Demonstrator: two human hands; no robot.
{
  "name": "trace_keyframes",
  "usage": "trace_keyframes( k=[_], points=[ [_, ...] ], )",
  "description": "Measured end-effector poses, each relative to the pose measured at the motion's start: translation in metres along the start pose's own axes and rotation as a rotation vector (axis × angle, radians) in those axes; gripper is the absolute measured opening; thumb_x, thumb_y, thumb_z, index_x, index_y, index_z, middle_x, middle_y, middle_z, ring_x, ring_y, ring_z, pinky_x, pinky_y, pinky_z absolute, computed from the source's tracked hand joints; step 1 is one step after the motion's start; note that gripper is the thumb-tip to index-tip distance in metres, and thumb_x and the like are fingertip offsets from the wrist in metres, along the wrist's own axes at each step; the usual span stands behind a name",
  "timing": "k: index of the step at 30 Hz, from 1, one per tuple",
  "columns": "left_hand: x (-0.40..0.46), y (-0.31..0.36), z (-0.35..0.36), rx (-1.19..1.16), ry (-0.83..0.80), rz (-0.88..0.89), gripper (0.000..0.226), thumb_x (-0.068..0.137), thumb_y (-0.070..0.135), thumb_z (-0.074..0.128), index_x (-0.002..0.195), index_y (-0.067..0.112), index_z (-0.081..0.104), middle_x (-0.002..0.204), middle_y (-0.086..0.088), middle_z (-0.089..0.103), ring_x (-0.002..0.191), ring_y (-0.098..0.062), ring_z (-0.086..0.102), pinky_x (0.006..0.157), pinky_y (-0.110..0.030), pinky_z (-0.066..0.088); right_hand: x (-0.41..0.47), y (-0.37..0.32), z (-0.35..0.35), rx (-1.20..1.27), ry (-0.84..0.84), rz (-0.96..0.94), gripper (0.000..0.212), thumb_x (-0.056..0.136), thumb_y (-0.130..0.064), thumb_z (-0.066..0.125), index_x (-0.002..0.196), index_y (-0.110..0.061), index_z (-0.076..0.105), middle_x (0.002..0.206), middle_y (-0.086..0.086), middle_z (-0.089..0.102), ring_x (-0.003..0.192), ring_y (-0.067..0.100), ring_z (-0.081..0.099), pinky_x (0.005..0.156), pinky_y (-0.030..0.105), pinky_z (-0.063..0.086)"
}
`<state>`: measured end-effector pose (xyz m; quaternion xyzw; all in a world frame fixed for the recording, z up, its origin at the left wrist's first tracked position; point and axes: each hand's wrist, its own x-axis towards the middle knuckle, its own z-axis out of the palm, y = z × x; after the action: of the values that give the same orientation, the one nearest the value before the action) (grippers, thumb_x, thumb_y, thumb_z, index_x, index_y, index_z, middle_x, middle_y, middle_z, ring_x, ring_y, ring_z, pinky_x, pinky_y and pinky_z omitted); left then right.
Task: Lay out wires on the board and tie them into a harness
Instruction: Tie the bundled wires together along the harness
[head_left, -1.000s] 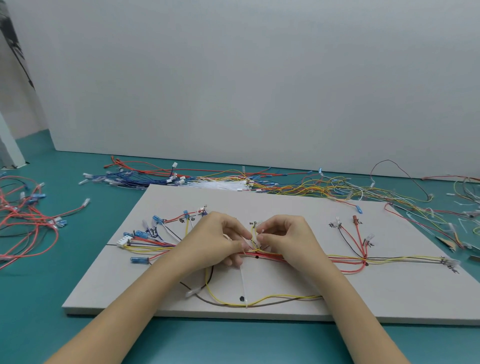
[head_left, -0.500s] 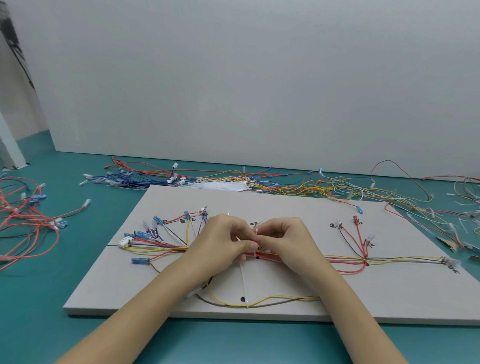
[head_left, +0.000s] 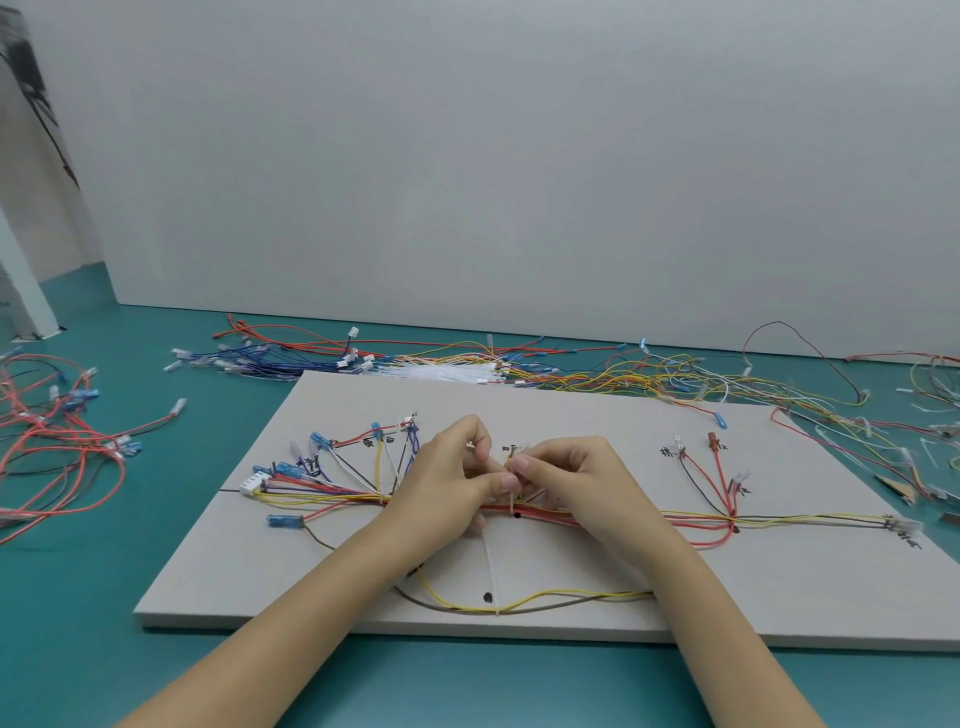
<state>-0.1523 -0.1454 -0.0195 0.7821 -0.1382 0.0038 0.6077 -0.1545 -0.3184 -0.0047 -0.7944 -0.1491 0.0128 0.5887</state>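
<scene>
1. The wire bundle (head_left: 550, 514) is laid across the middle of the grey board (head_left: 779, 597), fanned out to blue terminals at its left end.
2. A white cable tie (head_left: 511, 499) is pinched by both the left hand (head_left: 457, 483) and the right hand (head_left: 566, 478) at the bundle's centre, fingers curled.
3. The wires are judged light and limp, prone to splaying; the tie is best held near its head.
4. Its long tail (head_left: 491, 571) is trailed over the yellow loop (head_left: 519, 600); loose wires (head_left: 597, 374) are heaped behind the board.

One flat grey rectangular board (head_left: 623, 597) lies on the teal table, two bare hands work above it, and one white multi-pin plastic connector (head_left: 255, 481) sits at its left.
</scene>
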Motion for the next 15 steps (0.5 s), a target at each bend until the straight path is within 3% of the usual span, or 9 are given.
trace_keyframes(
  k=[4,15],
  points=[
    [0.0001,0.0006,-0.0012,0.042,0.003,0.012,0.046,0.087,0.008,0.065,0.068,0.030,0.030,0.078,-0.006,0.071,0.040,-0.023,0.048,0.039,-0.023,0.038,-0.0001,0.0002,-0.0005,0.036,0.021,0.003,0.013,0.089,-0.008,0.066,0.086,0.001,0.076,0.075,0.012,0.073,0.060,0.004,0.060,0.055,0.012,0.042],
    [0.0023,-0.0024,0.0010,0.051,-0.012,0.013,0.043,0.086,0.003,0.066,0.069,0.020,0.030,0.079,-0.016,0.068,0.038,-0.014,0.043,0.035,-0.020,0.036,-0.0003,-0.0004,0.0004,0.028,0.044,0.019,0.011,0.088,-0.008,0.068,0.082,-0.001,0.074,0.073,0.012,0.071,0.057,0.004,0.057,0.053,0.014,0.041]
  ],
)
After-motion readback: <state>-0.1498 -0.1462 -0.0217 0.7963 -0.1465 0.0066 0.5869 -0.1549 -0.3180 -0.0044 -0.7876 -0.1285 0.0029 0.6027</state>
